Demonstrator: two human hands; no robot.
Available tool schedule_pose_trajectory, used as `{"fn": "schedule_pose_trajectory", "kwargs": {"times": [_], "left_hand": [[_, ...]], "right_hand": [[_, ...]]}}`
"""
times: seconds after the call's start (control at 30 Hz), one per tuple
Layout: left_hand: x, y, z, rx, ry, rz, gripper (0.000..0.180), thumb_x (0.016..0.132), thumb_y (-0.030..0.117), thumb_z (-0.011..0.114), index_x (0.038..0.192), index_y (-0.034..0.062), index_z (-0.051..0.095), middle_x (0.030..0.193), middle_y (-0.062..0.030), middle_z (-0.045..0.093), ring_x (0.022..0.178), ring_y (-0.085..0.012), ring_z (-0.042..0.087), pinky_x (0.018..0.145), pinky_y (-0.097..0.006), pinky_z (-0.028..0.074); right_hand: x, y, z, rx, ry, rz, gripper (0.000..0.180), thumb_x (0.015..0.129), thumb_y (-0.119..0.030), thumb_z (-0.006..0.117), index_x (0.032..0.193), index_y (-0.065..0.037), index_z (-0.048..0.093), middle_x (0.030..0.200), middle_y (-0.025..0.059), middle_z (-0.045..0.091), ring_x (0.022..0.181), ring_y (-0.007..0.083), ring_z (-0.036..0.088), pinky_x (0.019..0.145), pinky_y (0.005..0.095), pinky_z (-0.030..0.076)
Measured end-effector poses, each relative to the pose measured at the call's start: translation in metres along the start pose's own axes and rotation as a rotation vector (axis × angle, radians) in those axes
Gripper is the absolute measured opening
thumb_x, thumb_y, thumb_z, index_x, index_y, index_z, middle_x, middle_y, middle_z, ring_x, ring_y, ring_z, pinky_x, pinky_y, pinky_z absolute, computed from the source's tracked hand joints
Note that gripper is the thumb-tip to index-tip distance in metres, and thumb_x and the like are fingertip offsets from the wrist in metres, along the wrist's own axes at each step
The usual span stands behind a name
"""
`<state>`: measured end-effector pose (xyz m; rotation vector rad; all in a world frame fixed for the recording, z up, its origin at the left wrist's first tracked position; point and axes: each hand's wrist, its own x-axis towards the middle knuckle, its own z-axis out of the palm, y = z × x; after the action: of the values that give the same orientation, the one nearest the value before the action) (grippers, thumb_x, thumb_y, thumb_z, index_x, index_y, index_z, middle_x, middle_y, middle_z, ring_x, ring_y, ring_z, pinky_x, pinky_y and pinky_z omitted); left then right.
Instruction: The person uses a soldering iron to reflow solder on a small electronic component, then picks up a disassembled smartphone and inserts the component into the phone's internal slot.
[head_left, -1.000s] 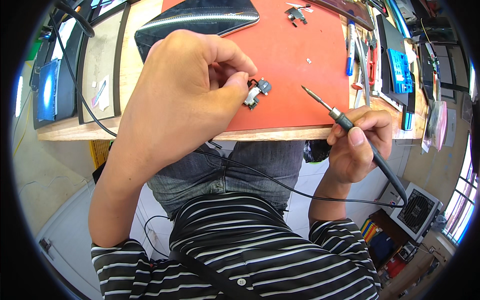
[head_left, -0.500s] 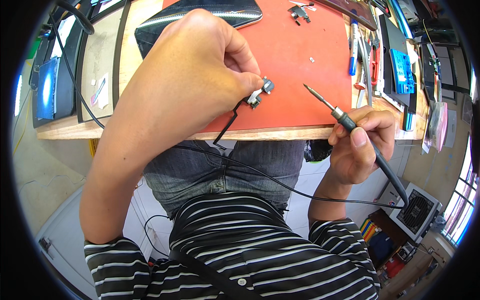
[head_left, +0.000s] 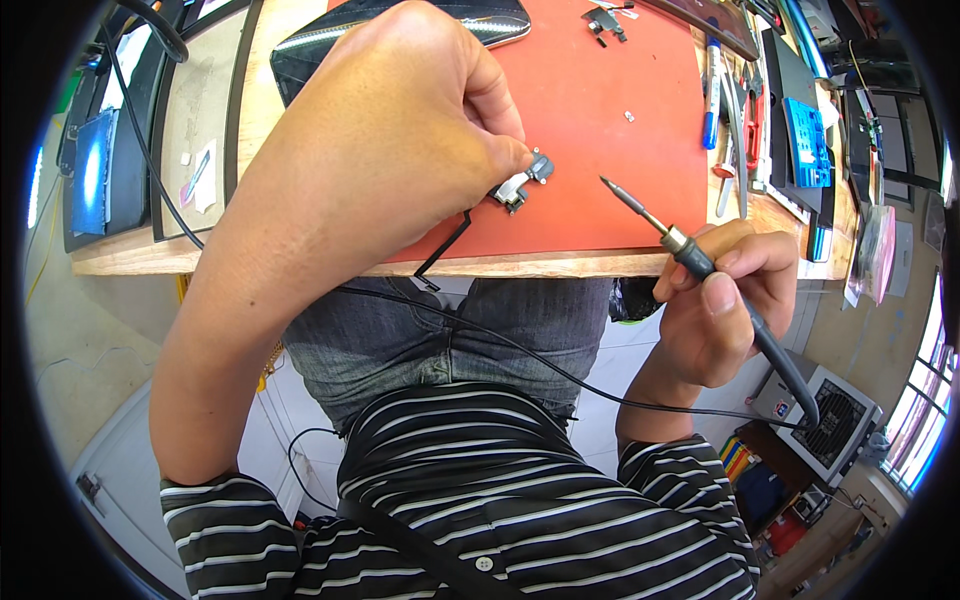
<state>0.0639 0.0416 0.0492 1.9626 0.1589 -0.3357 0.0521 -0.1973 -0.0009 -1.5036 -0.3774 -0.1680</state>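
Note:
Over the orange-red mat (head_left: 600,210), my left hand (head_left: 420,130) pinches a small electronic part (head_left: 520,187), silver and black, between thumb and fingers. A thin black flex strip (head_left: 445,250) trails from beneath that hand past the mat's near edge. My right hand (head_left: 725,295) is closed around the dark handle of a soldering iron (head_left: 686,252). The iron's pointed metal tip faces up and left, a short way to the right of the part and apart from it. Its black cable loops back leftward across my lap.
At the back left lies a dark glossy device panel (head_left: 490,22). Another small part (head_left: 606,22) and a tiny white piece (head_left: 629,117) rest on the mat. To the right are a blue-and-white marker (head_left: 711,100), tools and a blue plastic piece (head_left: 805,142).
The soldering iron's tip has shifted slightly left and down. My left hand and the part have moved only a little; the grips are the same.

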Motion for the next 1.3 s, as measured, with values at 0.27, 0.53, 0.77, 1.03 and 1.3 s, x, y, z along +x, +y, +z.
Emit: {"fn": "schedule_pose_trajectory", "kwargs": {"times": [0.27, 0.53, 0.77, 1.03, 1.3], "left_hand": [[-0.0010, -0.0011, 0.0019, -0.025, 0.031, -0.004, 0.007, 0.083, -0.001, 0.076, 0.082, -0.0056, 0.071, 0.074, -0.0074, 0.071, 0.067, -0.0077, 0.068, 0.060, -0.019, 0.053], [-0.0010, -0.0047, 0.0017, 0.033, 0.046, 0.044, 0.006, 0.083, -0.001, 0.076, 0.083, -0.0047, 0.071, 0.073, -0.0054, 0.070, 0.065, -0.0060, 0.066, 0.058, -0.018, 0.051], [-0.0007, -0.0029, 0.0025, -0.001, 0.028, 0.027, 0.005, 0.083, -0.003, 0.076, 0.082, -0.0048, 0.071, 0.073, -0.0062, 0.070, 0.065, -0.0069, 0.067, 0.059, -0.019, 0.052], [0.0019, -0.0047, 0.0015, -0.010, 0.006, 0.043, 0.006, 0.083, -0.004, 0.075, 0.081, -0.0053, 0.070, 0.073, -0.0067, 0.070, 0.066, -0.0078, 0.068, 0.059, -0.019, 0.053], [0.0046, -0.0035, -0.0011, 0.034, -0.007, 0.047, 0.006, 0.082, -0.003, 0.076, 0.079, -0.0048, 0.071, 0.070, -0.0050, 0.069, 0.064, -0.0068, 0.065, 0.059, -0.020, 0.052]], "right_hand": [[0.0006, 0.0029, 0.0060, 0.096, -0.013, 0.066, 0.028, 0.087, -0.012, 0.076, 0.092, -0.002, 0.051, 0.073, 0.0137, 0.062, 0.060, 0.0154, 0.060, 0.058, 0.0279, 0.053], [0.0015, 0.0039, 0.0109, -0.037, -0.033, 0.039, 0.024, 0.087, -0.015, 0.067, 0.092, -0.001, 0.049, 0.071, 0.0185, 0.059, 0.053, 0.0182, 0.054, 0.050, 0.0285, 0.050], [0.0000, 0.0053, 0.0067, 0.068, -0.093, 0.067, 0.022, 0.088, -0.006, 0.072, 0.094, 0.001, 0.052, 0.076, 0.0133, 0.063, 0.065, 0.0143, 0.061, 0.061, 0.0261, 0.051], [-0.0009, 0.0057, 0.0049, 0.039, -0.128, 0.093, 0.024, 0.087, -0.006, 0.074, 0.095, 0.001, 0.053, 0.081, 0.0125, 0.063, 0.069, 0.0128, 0.059, 0.063, 0.0248, 0.048], [-0.0019, 0.0070, 0.0050, 0.031, -0.141, 0.100, 0.024, 0.088, -0.007, 0.075, 0.096, 0.001, 0.054, 0.083, 0.0118, 0.064, 0.069, 0.0098, 0.055, 0.062, 0.0234, 0.045]]}}
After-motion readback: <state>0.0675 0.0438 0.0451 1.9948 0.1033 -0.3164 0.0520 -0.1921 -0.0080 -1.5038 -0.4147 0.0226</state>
